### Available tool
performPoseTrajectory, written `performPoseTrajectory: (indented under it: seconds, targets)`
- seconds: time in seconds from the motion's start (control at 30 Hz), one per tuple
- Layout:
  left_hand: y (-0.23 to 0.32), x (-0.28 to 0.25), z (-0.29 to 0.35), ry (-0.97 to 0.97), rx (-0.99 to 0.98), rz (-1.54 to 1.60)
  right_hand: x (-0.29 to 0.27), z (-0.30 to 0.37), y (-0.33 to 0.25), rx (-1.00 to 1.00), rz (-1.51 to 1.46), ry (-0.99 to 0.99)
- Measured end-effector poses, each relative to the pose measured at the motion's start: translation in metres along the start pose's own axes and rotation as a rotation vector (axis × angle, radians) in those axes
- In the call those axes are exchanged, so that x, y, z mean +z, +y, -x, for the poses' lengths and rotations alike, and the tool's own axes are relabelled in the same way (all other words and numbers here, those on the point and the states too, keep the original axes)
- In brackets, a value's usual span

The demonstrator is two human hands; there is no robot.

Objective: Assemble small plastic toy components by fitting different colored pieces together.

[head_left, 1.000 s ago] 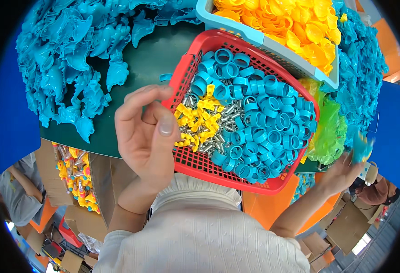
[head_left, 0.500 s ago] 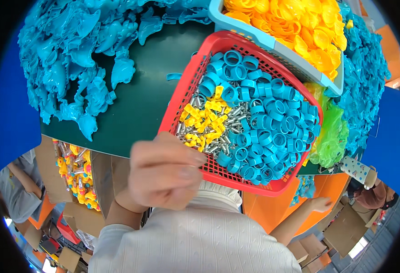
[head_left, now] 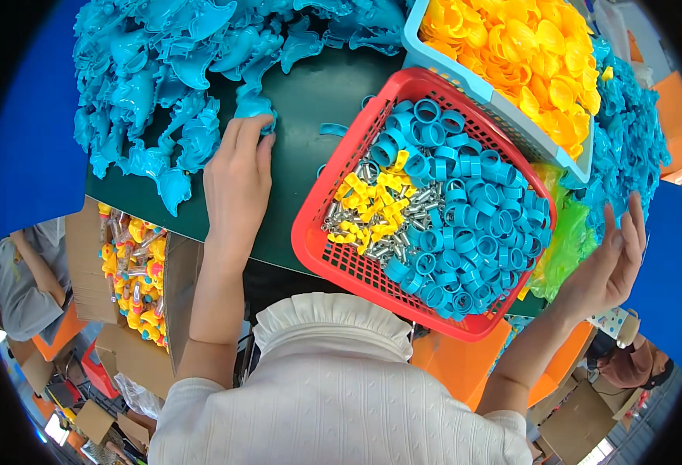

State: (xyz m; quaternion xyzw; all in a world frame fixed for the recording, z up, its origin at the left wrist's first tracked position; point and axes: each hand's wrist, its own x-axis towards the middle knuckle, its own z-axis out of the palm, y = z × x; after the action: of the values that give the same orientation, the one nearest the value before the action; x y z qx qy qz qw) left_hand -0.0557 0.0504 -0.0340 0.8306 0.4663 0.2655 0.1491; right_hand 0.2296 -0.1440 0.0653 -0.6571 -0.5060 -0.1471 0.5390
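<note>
My left hand (head_left: 238, 178) is at the near edge of the big pile of glossy blue moulded plastic pieces (head_left: 143, 93). Its fingertips pinch the end of one curved blue plastic piece (head_left: 253, 102). Off to the right, my right hand (head_left: 608, 260) is raised with fingers apart and nothing visible in it, by a second heap of blue pieces (head_left: 628, 139). Between the hands stands a red basket (head_left: 318, 256), tilted in view. Inside are blue rings (head_left: 477, 213), small yellow parts (head_left: 372, 203) and silver metal pins (head_left: 418, 211).
A light-blue crate (head_left: 465, 74) of yellow-orange shells (head_left: 527, 50) stands behind the basket. A green plastic bag (head_left: 570, 248) lies right of it. A loose blue strip (head_left: 333, 129) rests on the dark green table (head_left: 302, 93). Below left is a carton of colourful toys (head_left: 136, 271).
My left hand has moved from the basket's near left corner out to the left blue pile and pinched a piece. My right hand has risen from low right to the right-hand heap.
</note>
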Motion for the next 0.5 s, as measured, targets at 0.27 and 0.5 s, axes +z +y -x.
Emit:
performPoseTrajectory:
  seconds: [0.27,0.5]
  targets:
    - [0.040,-0.051,0.012,0.035,-0.092,1.005,0.068,-0.010,-0.040,-0.176,-0.261,-0.666]
    - [0.084,-0.037,0.006,-0.253,-0.026,1.457,0.080,0.012,-0.053,0.505,-0.863,-0.892]
